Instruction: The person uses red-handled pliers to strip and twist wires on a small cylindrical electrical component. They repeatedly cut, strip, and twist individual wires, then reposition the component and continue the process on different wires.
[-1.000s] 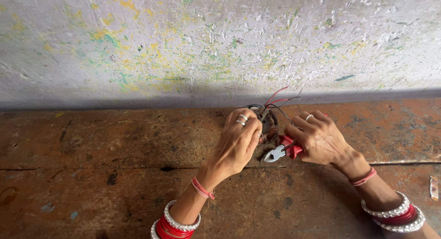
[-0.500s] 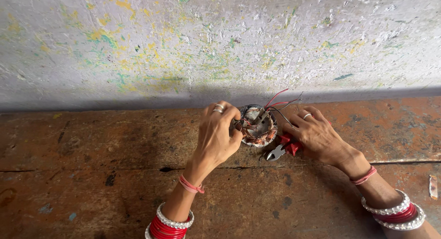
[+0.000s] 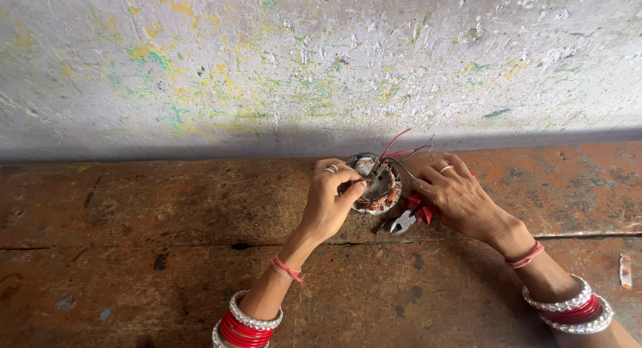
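Observation:
A round motor stator [image 3: 378, 187] with copper windings stands tilted on a worn wooden bench [image 3: 167, 207], near the wall. Red and dark wires [image 3: 401, 150] stick up from it. My left hand [image 3: 331, 201] grips the stator's left rim, fingers curled over its top edge. My right hand [image 3: 458, 194] rests to the right of it, closed on red-handled pliers [image 3: 411, 217] whose metal jaws point down-left under the stator. Its fingertips touch the wires at the stator's right side.
A paint-flecked grey wall [image 3: 301, 60] rises right behind the bench. A crack [image 3: 247, 244] runs across the bench's boards. A small pale scrap [image 3: 625, 271] lies at the far right edge.
My left hand shifted left and rolled the stator upright, so its round face shows. The right hand with the pliers stayed almost in place.

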